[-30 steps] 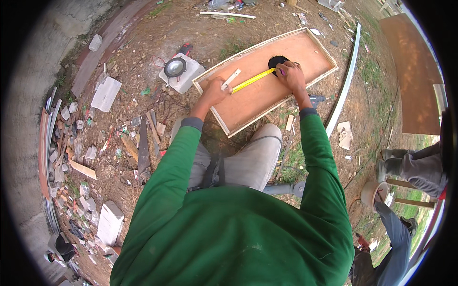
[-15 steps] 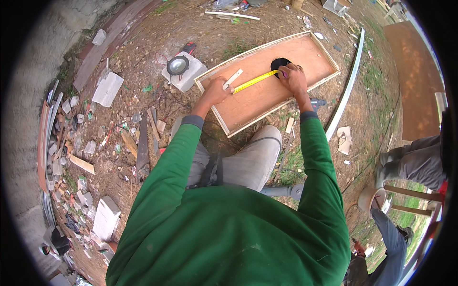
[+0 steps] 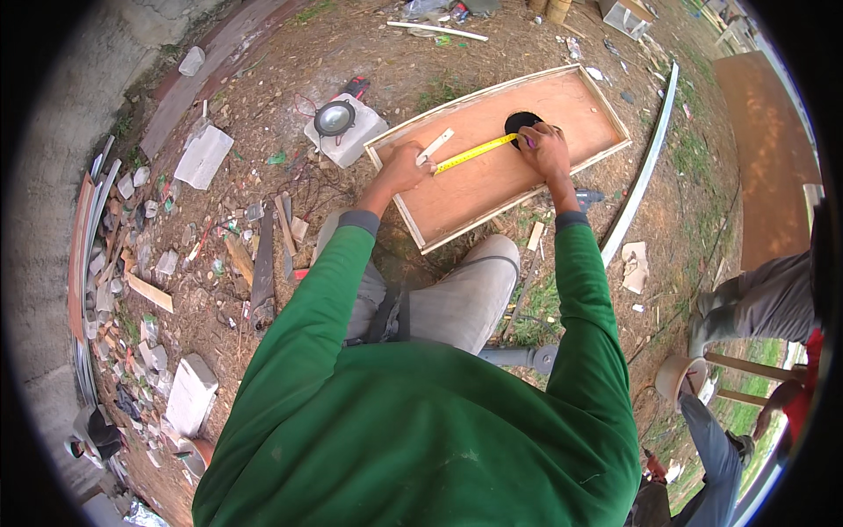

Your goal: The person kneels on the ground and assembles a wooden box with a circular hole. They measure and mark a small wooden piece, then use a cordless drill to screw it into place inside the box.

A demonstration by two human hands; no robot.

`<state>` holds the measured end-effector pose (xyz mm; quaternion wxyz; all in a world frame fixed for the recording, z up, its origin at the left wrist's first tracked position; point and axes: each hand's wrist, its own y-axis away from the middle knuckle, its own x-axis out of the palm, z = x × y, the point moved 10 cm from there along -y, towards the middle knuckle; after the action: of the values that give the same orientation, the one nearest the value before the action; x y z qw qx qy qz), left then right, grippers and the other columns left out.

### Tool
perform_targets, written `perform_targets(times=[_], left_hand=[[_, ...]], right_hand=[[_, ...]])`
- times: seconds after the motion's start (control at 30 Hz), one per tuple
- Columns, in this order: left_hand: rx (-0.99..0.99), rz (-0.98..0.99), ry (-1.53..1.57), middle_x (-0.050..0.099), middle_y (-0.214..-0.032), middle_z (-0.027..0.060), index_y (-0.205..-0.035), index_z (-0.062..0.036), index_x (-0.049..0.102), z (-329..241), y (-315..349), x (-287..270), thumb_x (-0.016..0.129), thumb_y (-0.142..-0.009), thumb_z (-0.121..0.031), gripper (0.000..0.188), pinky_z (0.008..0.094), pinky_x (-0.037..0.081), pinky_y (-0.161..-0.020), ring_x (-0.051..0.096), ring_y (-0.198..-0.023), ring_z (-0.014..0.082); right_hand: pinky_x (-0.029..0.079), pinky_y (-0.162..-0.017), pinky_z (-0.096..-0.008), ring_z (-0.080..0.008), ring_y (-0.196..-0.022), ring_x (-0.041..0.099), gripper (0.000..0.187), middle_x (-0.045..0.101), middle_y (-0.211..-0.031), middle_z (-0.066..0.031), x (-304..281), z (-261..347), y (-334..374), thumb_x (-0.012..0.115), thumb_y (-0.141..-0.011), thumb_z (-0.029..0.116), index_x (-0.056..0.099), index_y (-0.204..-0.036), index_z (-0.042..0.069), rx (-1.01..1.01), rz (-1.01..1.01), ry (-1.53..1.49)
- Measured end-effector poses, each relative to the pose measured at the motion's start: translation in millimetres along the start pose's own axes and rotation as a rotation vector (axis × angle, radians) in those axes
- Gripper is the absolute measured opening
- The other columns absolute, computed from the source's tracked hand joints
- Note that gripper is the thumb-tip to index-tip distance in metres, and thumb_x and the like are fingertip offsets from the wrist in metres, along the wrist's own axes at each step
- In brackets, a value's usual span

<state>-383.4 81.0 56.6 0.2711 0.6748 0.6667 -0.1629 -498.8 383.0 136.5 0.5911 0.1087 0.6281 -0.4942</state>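
A shallow wooden box (image 3: pixel 575 90) with raised pale edges lies slanted in front of my knees. A round black opening (image 3: pixel 518 121) shows in its panel, right of the middle. A yellow tape measure blade (image 3: pixel 474 154) stretches over the panel between my hands. My left hand (image 3: pixel 404 169) is closed on the blade's left end and on a short pale strip (image 3: pixel 436 146) sticking up from the fingers. At the opening, my right hand (image 3: pixel 546 151) pinches the blade's other end. Something small and purple shows among its fingers, too hidden to name.
A round speaker (image 3: pixel 335 119) rests on a pale block (image 3: pixel 351 140) left of the box. A power drill (image 3: pixel 587 197) lies by its near right edge, beside a long metal strip (image 3: pixel 645 167). Rubble and wood scraps (image 3: pixel 149 292) cover the left ground. Other people's legs (image 3: pixel 764 299) are at right.
The whole view has shifted slightly, so the box and ground sit a little lower and further right. Both hands keep their hold on the tape. At right, another person's arm shows more.
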Motion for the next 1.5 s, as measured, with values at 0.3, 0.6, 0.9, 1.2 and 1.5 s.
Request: perform_targets(times=[0.3, 0.6, 0.9, 1.2, 1.5], left_hand=[[0.041, -0.023, -0.034, 0.079, -0.093, 0.0260, -0.112, 0.0059, 0.076, -6, 2, -3, 0.086, -0.094, -0.031, 0.042, 0.0472, 0.060, -0.081, 0.079, -0.084, 0.0356], [0.021, -0.016, 0.008, 0.079, -0.093, 0.0253, -0.112, 0.0053, 0.076, -1, 1, -1, 0.086, -0.093, -0.030, 0.042, 0.0462, 0.060, -0.080, 0.079, -0.082, 0.0348], [0.014, -0.015, 0.002, 0.078, -0.092, 0.0229, -0.114, 0.0033, 0.075, -7, 3, -3, 0.084, -0.096, -0.030, 0.039, 0.0453, 0.060, -0.074, 0.077, -0.075, 0.0309], [0.030, 0.008, 0.031, 0.073, -0.088, 0.0107, -0.114, 0.0020, 0.075, -17, 8, -5, 0.084, -0.098, -0.033, 0.039, 0.0341, 0.058, -0.058, 0.071, -0.058, 0.0182], [0.024, 0.015, 0.019, 0.074, -0.083, 0.0153, -0.115, 0.0045, 0.072, -18, 9, -5, 0.082, -0.100, -0.029, 0.038, 0.0409, 0.059, -0.063, 0.073, -0.061, 0.0230]], right_hand=[[0.055, -0.099, -0.0497, -0.0319, -0.099, 0.074, 0.011, 0.074, -0.095, -0.0086, -1, -1, 0, 0.075, -0.096, 0.025, 0.083, -0.101, 0.019, 0.006, 0.003, -0.006], [0.055, -0.099, -0.0489, -0.0314, -0.099, 0.073, 0.011, 0.072, -0.094, -0.0077, 1, -1, 0, 0.076, -0.095, 0.024, 0.083, -0.102, 0.019, 0.001, 0.002, 0.003], [0.055, -0.098, -0.0494, -0.0308, -0.100, 0.073, 0.009, 0.071, -0.093, -0.0071, -1, 0, 1, 0.076, -0.092, 0.023, 0.081, -0.099, 0.019, -0.006, -0.004, -0.029], [0.054, -0.097, -0.0490, -0.0303, -0.100, 0.072, 0.007, 0.069, -0.092, -0.0066, 0, -1, 0, 0.075, -0.093, 0.024, 0.079, -0.095, 0.019, -0.007, -0.009, -0.027], [0.053, -0.099, -0.0485, -0.0302, -0.100, 0.072, 0.007, 0.070, -0.093, -0.0064, 0, -1, 1, 0.074, -0.094, 0.024, 0.079, -0.094, 0.019, 0.005, -0.001, -0.018]])
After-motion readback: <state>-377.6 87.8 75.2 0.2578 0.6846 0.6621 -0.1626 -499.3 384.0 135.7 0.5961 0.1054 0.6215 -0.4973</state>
